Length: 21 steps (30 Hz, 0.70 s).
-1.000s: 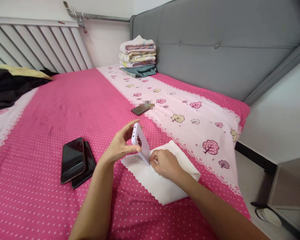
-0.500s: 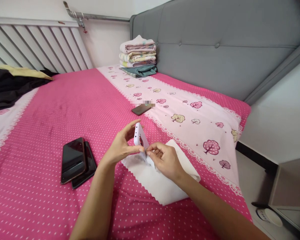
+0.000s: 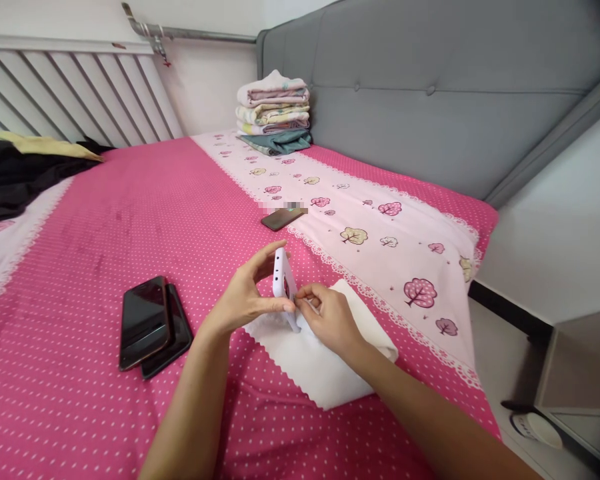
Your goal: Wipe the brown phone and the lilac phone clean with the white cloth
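A pale lavender phone case [image 3: 281, 268] stands on edge over a folded white cloth [image 3: 337, 377], its narrow edge with several small holes towards me. Whether a phone sits in it I cannot tell. My left hand [image 3: 241, 293] grips it, thumb low on the near side and fingers around the far side. My right hand [image 3: 334, 321] is pinched closed against its right face, near a dark reddish patch. What those fingertips hold, if anything, is hidden. Left of my hands, a dark phone [image 3: 144, 323] lies partly over a black phone [image 3: 179, 333].
Another dark phone [image 3: 280, 219] lies beyond my hands on the pink bedspread [image 3: 150, 207]. Folded fabrics [image 3: 274, 93] are stacked against the grey headboard [image 3: 405, 87]. Dark clothing [image 3: 25, 177] lies at the far left. A white tub [image 3: 536, 430] is on the floor at right.
The lavender case and my left hand have shifted slightly right in view. My right hand stays pinched at the case's face. The view itself has drifted a little.
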Each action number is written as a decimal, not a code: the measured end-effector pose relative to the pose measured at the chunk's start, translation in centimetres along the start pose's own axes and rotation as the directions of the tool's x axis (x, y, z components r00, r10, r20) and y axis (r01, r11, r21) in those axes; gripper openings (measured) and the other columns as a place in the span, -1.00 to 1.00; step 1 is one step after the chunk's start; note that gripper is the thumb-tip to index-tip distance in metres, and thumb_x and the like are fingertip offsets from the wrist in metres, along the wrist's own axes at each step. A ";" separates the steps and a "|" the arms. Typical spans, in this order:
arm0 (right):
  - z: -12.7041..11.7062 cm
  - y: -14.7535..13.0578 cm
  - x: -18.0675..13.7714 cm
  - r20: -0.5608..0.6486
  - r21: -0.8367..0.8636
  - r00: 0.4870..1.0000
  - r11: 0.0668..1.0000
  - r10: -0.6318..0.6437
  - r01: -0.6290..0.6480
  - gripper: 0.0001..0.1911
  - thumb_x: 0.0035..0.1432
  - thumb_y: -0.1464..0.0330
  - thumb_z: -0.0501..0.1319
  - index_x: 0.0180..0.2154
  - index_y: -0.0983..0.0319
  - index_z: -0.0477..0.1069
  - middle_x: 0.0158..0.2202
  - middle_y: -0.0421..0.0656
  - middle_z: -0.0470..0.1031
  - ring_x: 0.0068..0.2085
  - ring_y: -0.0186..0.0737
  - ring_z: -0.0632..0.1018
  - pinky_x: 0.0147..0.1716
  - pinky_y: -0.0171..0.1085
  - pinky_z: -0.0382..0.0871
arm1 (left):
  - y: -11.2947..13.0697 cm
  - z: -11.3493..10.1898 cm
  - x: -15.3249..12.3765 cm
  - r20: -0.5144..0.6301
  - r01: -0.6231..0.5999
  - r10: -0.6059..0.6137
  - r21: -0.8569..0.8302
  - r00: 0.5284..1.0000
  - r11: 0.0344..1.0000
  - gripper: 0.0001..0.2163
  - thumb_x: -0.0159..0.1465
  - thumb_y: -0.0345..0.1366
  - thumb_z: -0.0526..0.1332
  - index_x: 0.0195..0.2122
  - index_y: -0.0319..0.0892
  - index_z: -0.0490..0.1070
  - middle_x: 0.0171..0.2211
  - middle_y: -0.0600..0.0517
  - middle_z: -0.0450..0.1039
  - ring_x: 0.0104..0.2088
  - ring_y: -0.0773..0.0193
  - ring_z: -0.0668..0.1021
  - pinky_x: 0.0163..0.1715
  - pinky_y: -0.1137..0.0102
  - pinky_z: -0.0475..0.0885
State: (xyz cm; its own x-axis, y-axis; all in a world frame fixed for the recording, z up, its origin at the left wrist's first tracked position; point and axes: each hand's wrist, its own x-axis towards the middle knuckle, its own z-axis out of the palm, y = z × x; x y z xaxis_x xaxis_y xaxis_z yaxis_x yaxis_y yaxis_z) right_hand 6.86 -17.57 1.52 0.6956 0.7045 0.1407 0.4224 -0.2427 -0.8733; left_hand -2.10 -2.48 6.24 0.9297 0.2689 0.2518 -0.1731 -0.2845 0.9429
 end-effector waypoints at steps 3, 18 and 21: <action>0.0 0.4 0.1 0.064 -0.135 0.996 0.989 0.065 -0.056 -0.84 0.08 0.40 0.14 -0.30 0.19 0.48 -0.32 -0.15 0.59 -0.29 -0.19 0.56 -0.28 -0.26 0.37 | -0.1 -0.2 0.0 -0.001 0.006 -0.006 0.004 1.000 1.000 -0.14 -0.15 -0.17 0.50 0.20 -0.05 0.20 0.14 -0.13 0.30 0.14 -0.07 0.33 0.16 0.11 0.19; -1.6 -0.2 -0.1 0.370 -0.387 0.923 0.921 0.106 0.049 -0.65 -0.02 0.48 0.18 -0.13 0.21 0.48 -0.14 -0.05 0.56 -0.10 -0.02 0.53 -0.14 -0.15 0.34 | -0.9 -1.6 0.0 -0.036 0.045 -0.047 -0.050 0.998 0.998 -0.18 -0.10 -0.12 0.47 0.18 -0.10 0.19 -0.02 -0.11 0.38 -0.05 0.08 0.43 -0.06 0.28 0.34; -1.6 -0.3 0.0 0.332 -0.295 0.941 0.955 0.067 0.036 -0.71 -0.04 0.49 0.20 -0.23 0.17 0.52 -0.23 -0.13 0.59 -0.20 -0.11 0.56 -0.21 -0.22 0.37 | -1.0 -1.7 0.0 -0.046 0.032 -0.035 -0.054 0.998 0.998 -0.21 -0.08 -0.13 0.47 0.18 -0.11 0.19 -0.06 -0.08 0.39 -0.08 0.12 0.43 -0.08 0.30 0.34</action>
State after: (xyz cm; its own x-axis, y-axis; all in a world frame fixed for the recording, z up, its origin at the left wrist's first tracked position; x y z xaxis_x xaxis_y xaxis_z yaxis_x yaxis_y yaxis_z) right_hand 7.62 -18.57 2.54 0.4896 0.8681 -0.0815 0.5994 -0.4030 -0.6916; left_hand -2.47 -0.59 5.63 0.9192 0.3207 0.2286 -0.1603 -0.2256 0.9609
